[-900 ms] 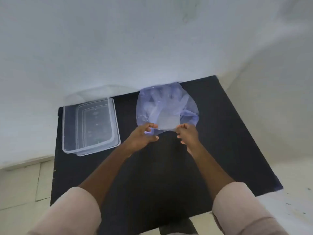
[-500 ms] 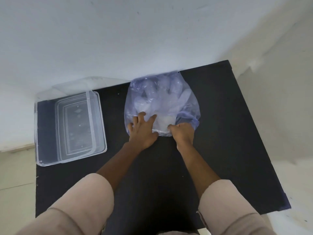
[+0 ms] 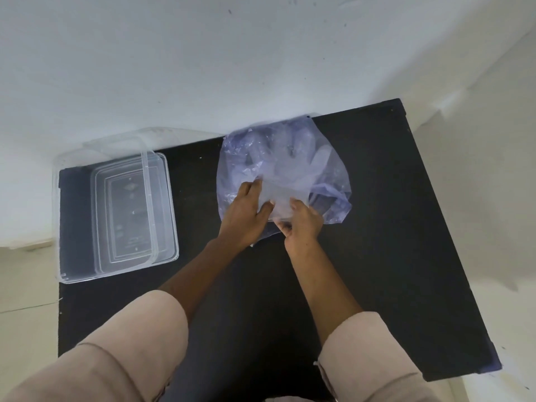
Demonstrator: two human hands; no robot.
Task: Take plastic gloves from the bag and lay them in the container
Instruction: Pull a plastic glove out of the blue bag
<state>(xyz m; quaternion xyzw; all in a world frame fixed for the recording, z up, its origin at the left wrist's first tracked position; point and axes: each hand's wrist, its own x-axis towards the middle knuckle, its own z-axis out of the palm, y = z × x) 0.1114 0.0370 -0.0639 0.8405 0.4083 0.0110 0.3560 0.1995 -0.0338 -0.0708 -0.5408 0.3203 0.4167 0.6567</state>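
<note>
A bluish see-through plastic bag (image 3: 333, 195) lies at the far middle of the black table (image 3: 391, 242), with clear plastic gloves (image 3: 290, 166) showing through it. My left hand (image 3: 246, 213) rests flat on the bag's near left part, fingers spread. My right hand (image 3: 301, 223) pinches the plastic at the bag's near edge. The clear rectangular container (image 3: 162, 181) stands at the table's left side, apart from both hands.
A white wall rises right behind the table. The container's see-through lid (image 3: 101, 143) leans between the container and the wall. Pale floor shows to the left and right of the table.
The view has dropped closer over the table. My left hand went from pinching the bag's edge to lying flat on it. My right hand keeps its pinch on the near edge.
</note>
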